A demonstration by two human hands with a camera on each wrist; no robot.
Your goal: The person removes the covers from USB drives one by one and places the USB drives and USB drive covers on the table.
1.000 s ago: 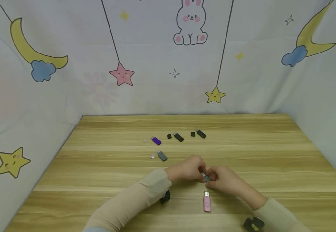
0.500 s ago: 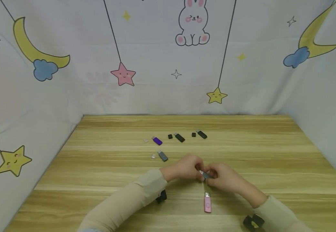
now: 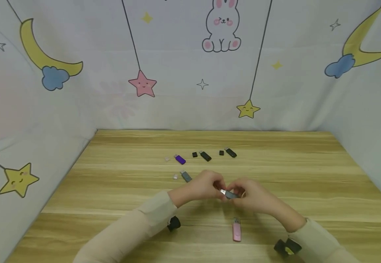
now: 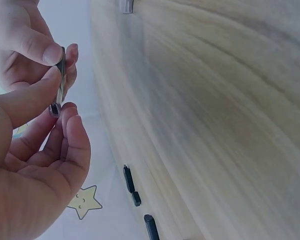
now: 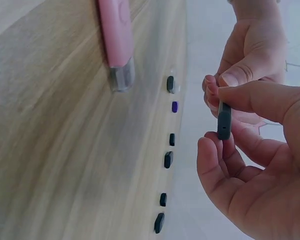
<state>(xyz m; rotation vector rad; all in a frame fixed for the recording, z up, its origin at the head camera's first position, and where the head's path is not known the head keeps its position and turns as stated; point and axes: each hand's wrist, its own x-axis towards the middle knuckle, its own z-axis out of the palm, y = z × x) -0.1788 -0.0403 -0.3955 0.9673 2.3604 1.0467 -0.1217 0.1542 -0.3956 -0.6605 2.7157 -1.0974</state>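
A grey USB stick (image 3: 231, 195) is held up over the table between the two hands, its metal plug pointing left. My right hand (image 3: 254, 196) pinches its grey body between thumb and fingers, as the right wrist view shows with the stick's dark rear end (image 5: 224, 125) facing that camera. From the other side, my left hand (image 3: 204, 185) grips the plug end; in the left wrist view the left thumb lies along the metal plug (image 4: 55, 109) and fingertips are right beneath it. A pink USB stick (image 3: 236, 232) with its plug bare lies on the table in front of the hands.
Farther back lie a second grey USB stick (image 3: 186, 176) with a clear cap (image 3: 175, 176), a purple one (image 3: 180, 159) with a clear cap (image 3: 167, 159), and two black ones (image 3: 205, 156), each beside a black cap (image 3: 195, 154). A printed cloth (image 3: 177, 109) stands behind the wooden table.
Both hands have risen and moved slightly left with the grey USB stick, whose metal plug shows more clearly now. The left forearm now covers part of the second grey stick.
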